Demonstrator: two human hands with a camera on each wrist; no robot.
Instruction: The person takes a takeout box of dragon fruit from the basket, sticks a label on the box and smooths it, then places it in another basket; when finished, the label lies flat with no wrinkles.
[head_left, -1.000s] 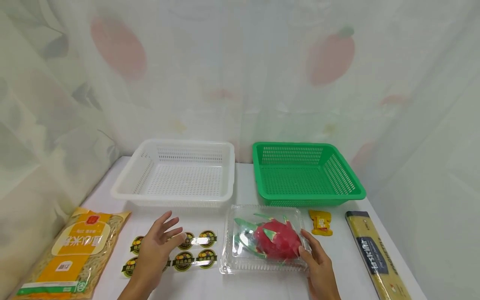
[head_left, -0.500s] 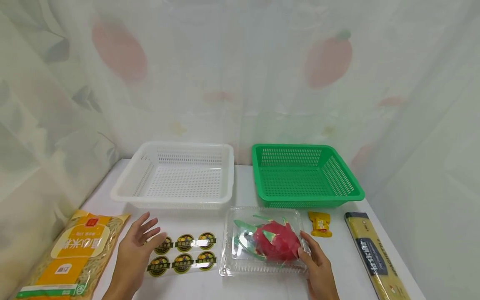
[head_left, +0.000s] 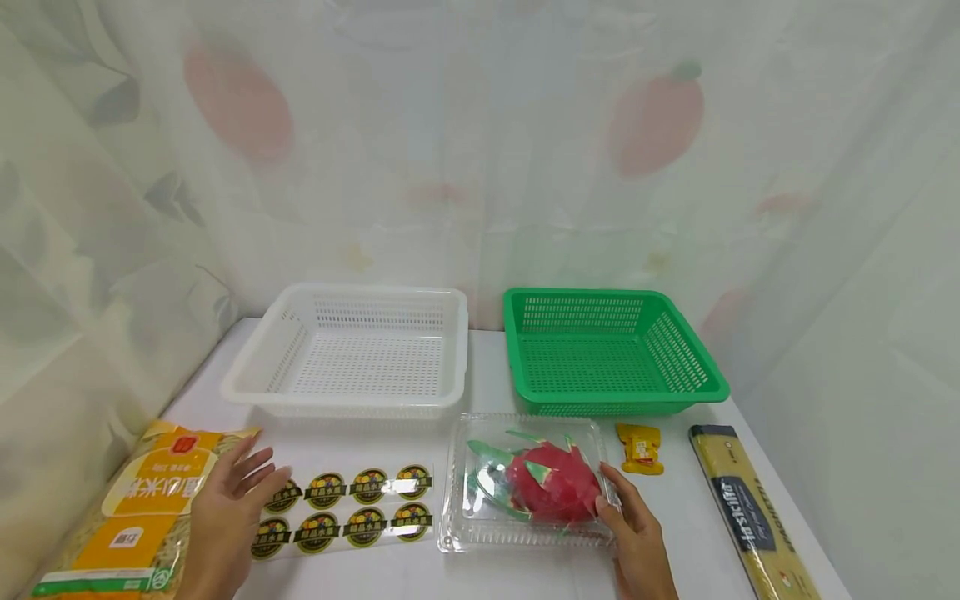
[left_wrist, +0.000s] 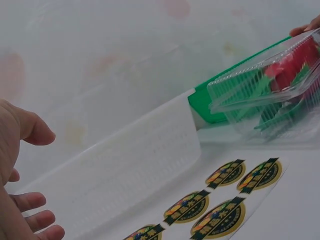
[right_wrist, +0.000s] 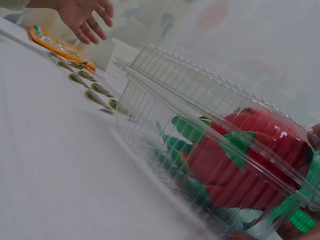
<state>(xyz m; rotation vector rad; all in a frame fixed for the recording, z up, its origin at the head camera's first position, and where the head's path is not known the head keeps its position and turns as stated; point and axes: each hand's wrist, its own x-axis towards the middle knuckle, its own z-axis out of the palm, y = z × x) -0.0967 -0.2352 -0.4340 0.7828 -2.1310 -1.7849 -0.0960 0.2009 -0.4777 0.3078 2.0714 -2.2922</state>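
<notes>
My left hand (head_left: 227,518) hovers with fingers spread beside the left end of a clear sheet of round fruit stickers (head_left: 365,527), holding nothing. In the left wrist view its fingers (left_wrist: 37,220) and thumb stand apart. A clear plastic clamshell box (head_left: 525,535) lies on the table with its lid down. Inside it is a red dragon fruit (head_left: 555,482) with green scales. My right hand (head_left: 641,537) grips the box's right side, thumb near the front corner; in the right wrist view most of that hand is out of frame.
A white basket (head_left: 352,400) and a green basket (head_left: 615,400) stand behind. Left lies an orange bag of rice noodles (head_left: 123,533). To the right are a small yellow packet (head_left: 641,448) and a spaghetti pack (head_left: 750,517). Curtains enclose the table.
My left hand has moved left, off the sticker sheet and toward the noodle bag, uncovering more stickers. My right hand and the box have stayed in place.
</notes>
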